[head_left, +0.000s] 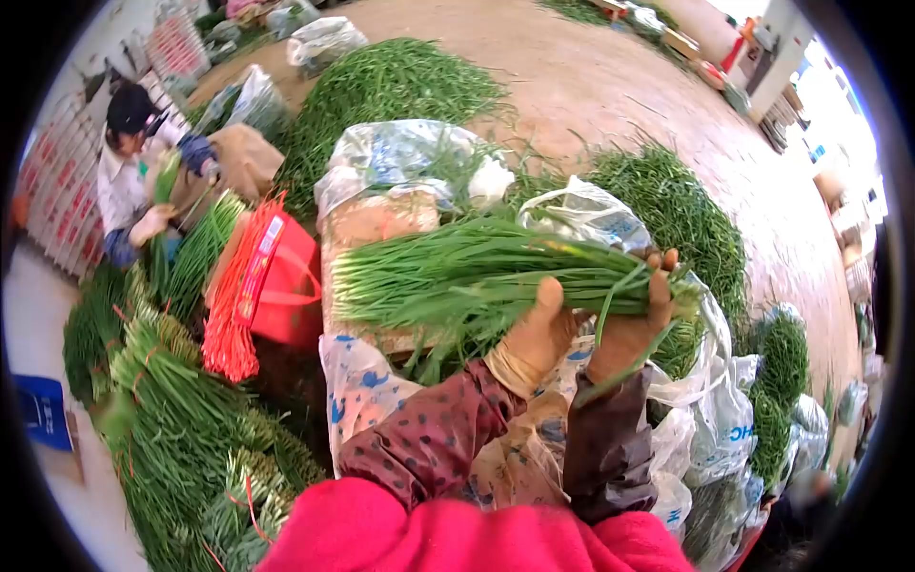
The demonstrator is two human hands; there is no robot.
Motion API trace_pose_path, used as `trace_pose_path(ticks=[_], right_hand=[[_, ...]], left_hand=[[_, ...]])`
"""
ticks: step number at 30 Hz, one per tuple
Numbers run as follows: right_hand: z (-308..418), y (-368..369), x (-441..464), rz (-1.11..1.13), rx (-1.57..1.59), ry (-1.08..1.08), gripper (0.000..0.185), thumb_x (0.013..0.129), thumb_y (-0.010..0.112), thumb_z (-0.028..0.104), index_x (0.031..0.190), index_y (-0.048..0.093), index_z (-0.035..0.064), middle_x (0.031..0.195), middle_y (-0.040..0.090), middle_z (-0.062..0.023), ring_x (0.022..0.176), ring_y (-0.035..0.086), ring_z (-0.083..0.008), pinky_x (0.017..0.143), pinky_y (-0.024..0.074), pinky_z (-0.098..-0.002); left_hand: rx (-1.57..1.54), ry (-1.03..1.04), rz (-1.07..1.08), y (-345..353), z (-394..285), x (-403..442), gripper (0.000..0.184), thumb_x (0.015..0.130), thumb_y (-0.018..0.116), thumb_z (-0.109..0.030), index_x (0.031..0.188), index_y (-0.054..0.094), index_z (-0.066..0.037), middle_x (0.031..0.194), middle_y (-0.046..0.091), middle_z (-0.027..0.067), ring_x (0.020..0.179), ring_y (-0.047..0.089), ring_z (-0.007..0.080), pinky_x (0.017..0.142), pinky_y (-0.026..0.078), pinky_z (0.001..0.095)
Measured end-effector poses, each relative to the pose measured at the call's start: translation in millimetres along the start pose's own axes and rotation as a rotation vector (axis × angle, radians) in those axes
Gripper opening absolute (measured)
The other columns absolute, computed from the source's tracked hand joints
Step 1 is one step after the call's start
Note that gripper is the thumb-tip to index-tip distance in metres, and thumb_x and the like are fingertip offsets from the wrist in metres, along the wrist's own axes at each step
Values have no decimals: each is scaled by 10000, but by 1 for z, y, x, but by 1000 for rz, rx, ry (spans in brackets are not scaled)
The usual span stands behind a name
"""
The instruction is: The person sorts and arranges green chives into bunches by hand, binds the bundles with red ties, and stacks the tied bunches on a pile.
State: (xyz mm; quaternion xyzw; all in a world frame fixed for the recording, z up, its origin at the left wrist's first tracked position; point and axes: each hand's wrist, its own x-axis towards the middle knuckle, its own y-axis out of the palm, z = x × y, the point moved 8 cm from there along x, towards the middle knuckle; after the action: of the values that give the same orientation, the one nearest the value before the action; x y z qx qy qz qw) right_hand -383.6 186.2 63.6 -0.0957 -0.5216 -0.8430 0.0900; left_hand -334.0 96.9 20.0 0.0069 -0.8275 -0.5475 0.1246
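Note:
A thick bunch of green chives (448, 267) lies across the work surface in front of me, its pale stem ends to the left and leaf tips to the right. My left hand (538, 334), in a tan glove, holds the bunch from the near side with its thumb raised; its other fingers are hidden under the leaves. Around the leaf-tip end my right hand (631, 329) is closed, fingertips showing at the far side. A few leaves hang loose over the right wrist. Beneath the stems is a worn board (381, 214), partly covered by plastic sheeting (357, 381).
Left of the board, red ties (238, 296) hang by a red bag (291, 286). Tied chive bundles (181, 410) are stacked at lower left. A co-worker (143, 172) handles chives beyond. Loose heaps (391, 91) lie behind, and white plastic bags (720, 429) stand to my right.

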Motion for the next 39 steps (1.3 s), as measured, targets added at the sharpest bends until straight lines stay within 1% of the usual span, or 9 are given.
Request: trace_pose_path(ticks=[7,11,14,17,28,32,33,36,39], right_hand=[[-44,-65,-84,-105,41,290,386,877,619,111,1246,527,45,1142,591,-82,1062,569,-232,991,466,-422],[-28,-118,-84,612,-1477,1020,407,776,698,108,1160,604,10,1048,654,-100,956,611,-169,834,489,-276],[9,-138,-21,147,-1320,745,501,775,625,-49,1261,505,-57,1168,621,-110,976,619,-187,849,517,-313],[-33,-60,-16,488,-1180,860,848,733,737,-22,1456,296,15,1418,435,-146,1343,389,-240,1026,401,-331],[-153,44,-61,734,-838,595,602,754,794,116,1278,521,1,1179,583,-54,998,546,-132,844,456,-278],[-238,-22,-78,661,-238,1031,498,841,733,177,1269,518,43,1205,578,-28,1051,548,-151,934,458,-286],[-240,-41,-76,698,-397,974,482,847,726,181,1262,522,45,1210,578,-35,1055,554,-160,929,464,-286],[-237,-78,-62,1030,-1231,673,435,783,763,180,1146,582,24,1175,613,-76,963,616,-181,780,514,-293],[-221,-25,-61,1394,-1678,177,445,722,800,144,1108,611,30,1164,634,-104,957,632,-180,754,522,-295]], left_hand=[[-87,141,-423,-82,-46,-35,481,901,643,-228,1335,474,-110,1228,567,113,1165,528,254,1029,416,428],[37,119,-468,-113,-90,-58,618,824,689,-80,1381,435,-167,1077,639,97,1042,607,268,957,487,441],[276,92,-321,-102,-113,-67,598,811,680,-54,1355,434,-77,1026,650,116,967,634,282,879,526,441],[609,57,-343,-97,-90,-67,524,766,743,-59,1241,523,-39,1002,663,107,918,638,207,807,540,345],[1556,135,-478,-85,-120,-71,527,701,770,-136,1179,569,-43,1093,638,118,963,627,234,864,488,351],[495,93,-652,-200,-110,-67,480,738,710,-240,1170,563,-91,1052,594,91,929,597,231,912,468,346],[250,40,-829,-194,-116,-76,430,759,685,-261,1143,572,-104,1025,592,79,913,587,223,924,456,366],[1731,69,-718,-185,-139,-83,562,700,731,-200,1209,521,-93,1163,524,127,1067,523,284,966,430,393],[1179,177,-711,-195,-135,-78,578,738,731,-281,1238,519,-82,1180,543,117,1071,552,259,915,473,367]])
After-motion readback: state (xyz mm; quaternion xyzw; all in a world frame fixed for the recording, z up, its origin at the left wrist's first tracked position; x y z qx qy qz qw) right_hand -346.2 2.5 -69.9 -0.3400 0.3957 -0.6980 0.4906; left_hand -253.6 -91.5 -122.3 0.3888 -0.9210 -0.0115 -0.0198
